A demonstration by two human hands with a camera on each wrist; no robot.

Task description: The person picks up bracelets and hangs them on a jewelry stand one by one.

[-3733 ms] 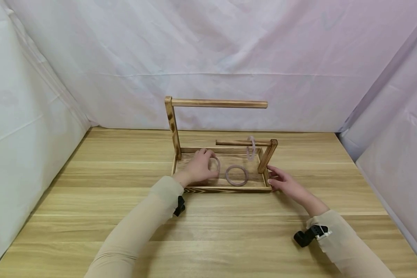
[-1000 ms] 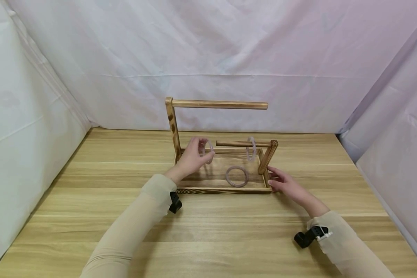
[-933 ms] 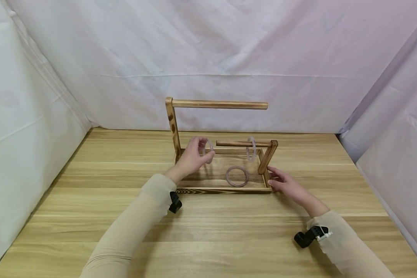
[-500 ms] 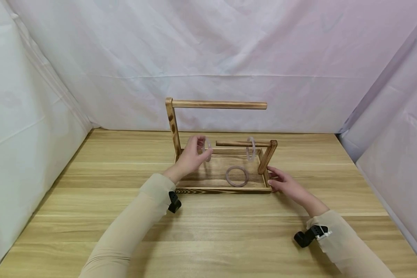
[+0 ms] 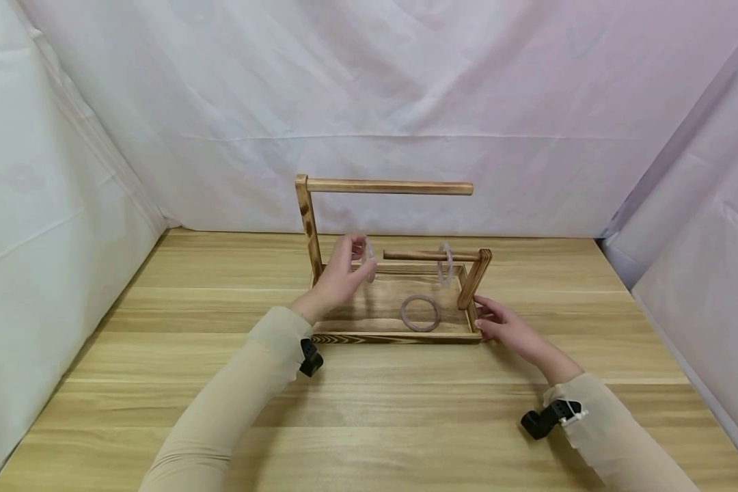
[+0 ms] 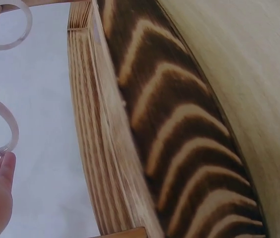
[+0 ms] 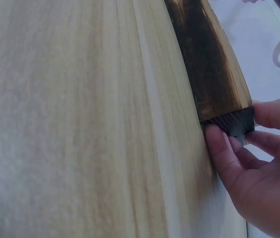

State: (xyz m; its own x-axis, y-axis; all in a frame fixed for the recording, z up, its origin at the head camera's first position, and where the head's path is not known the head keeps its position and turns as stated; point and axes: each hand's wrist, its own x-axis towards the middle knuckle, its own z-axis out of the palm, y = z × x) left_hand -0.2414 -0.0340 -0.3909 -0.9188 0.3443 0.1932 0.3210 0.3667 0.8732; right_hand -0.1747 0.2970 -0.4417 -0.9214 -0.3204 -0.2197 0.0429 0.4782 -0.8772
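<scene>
The left hand (image 5: 342, 272) pinches an upright ring (image 6: 13, 125) just left of, and apart from, the free end of the lower rod (image 5: 415, 255), whose long axis runs left to right; this hand is nearer that end. The right hand (image 5: 506, 328) grips the wooden tray (image 5: 400, 338) near its front right corner. A second ring (image 5: 450, 265) hangs round the rod; a third ring (image 5: 421, 330) lies in the tray.
</scene>
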